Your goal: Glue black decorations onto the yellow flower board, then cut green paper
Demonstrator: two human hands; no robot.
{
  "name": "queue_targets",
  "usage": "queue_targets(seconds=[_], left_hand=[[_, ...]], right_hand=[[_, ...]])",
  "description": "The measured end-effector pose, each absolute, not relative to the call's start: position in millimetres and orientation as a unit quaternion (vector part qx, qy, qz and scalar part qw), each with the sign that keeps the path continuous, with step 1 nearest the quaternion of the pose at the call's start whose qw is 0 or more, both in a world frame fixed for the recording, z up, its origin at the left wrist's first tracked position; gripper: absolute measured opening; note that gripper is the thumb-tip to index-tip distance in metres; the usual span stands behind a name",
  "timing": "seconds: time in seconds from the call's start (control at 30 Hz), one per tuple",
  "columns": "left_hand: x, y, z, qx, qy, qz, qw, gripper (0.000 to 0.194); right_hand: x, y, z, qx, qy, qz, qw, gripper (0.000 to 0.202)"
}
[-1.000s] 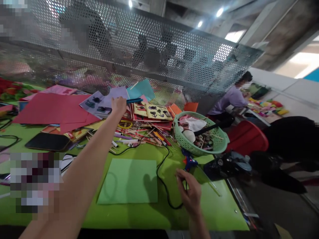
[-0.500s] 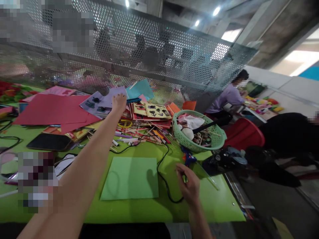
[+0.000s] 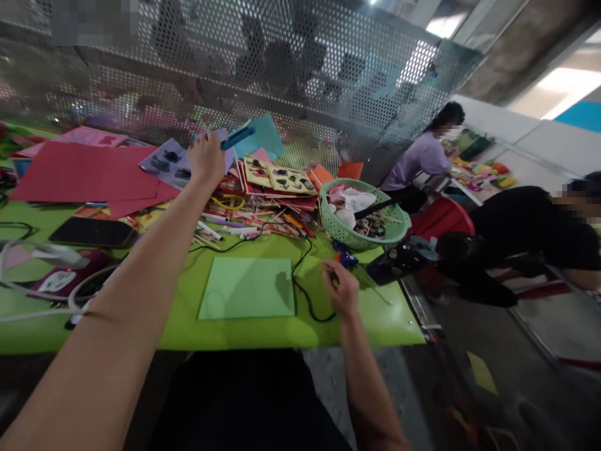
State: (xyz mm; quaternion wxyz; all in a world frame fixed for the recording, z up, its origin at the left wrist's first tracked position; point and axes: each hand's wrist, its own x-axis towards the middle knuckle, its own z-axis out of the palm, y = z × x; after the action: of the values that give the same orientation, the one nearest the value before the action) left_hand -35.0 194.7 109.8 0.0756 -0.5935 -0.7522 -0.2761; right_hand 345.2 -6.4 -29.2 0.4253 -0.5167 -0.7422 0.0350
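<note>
My left hand (image 3: 206, 158) is closed around a blue pen-like tool (image 3: 238, 137), raised over a purple sheet with dark shapes (image 3: 169, 161). A light blue sheet (image 3: 263, 134) lies just beyond it. My right hand (image 3: 342, 287) hovers over the green table, its fingers curled and partly blurred; whether anything is between them cannot be made out. Just beyond it sits a blue and red glue gun (image 3: 345, 255). Between my arms a light green sheet (image 3: 248, 288) lies flat, with a black cord (image 3: 305, 291) curving along its right side.
A green basket (image 3: 364, 240) of small items stands at the back right. Red sheets (image 3: 89, 175), a black phone (image 3: 91, 232), sticks and markers lie about. A mesh screen (image 3: 211, 69) rises behind. Two people (image 3: 416, 160) sit at the right, near a red bin (image 3: 446, 219).
My left hand has lifted with the blue tool, which now tilts upward. The whole view has shifted, so the table appears higher. My right hand remains beside the green sheet.
</note>
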Motion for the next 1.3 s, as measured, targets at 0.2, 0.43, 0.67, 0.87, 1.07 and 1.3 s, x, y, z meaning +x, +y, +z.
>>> queue_targets(seconds=[0.2, 0.43, 0.67, 0.87, 1.07, 1.3], left_hand=[[17, 123, 92, -0.612, -0.705, -0.357, 0.026, 0.021], [37, 24, 63, -0.664, -0.633, -0.396, 0.034, 0.022], [16, -44, 71, -0.663, -0.626, -0.411, 0.013, 0.019], [1, -48, 66, -0.648, -0.643, -0.409, 0.021, 0.015], [3, -58, 45, -0.667, -0.632, -0.394, -0.012, 0.014], [17, -71, 27, -0.696, -0.617, -0.359, -0.080, 0.018]], right_hand=[[348, -5, -32, -0.539, -0.723, 0.006, 0.432, 0.028], [352, -4, -40, -0.594, -0.692, -0.046, 0.407, 0.027], [341, -6, -33, -0.624, -0.659, -0.048, 0.417, 0.024], [339, 0, -34, -0.611, -0.655, -0.028, 0.444, 0.029], [345, 5, -43, -0.598, -0.660, -0.042, 0.453, 0.030], [355, 5, -49, -0.560, -0.712, -0.037, 0.421, 0.029]])
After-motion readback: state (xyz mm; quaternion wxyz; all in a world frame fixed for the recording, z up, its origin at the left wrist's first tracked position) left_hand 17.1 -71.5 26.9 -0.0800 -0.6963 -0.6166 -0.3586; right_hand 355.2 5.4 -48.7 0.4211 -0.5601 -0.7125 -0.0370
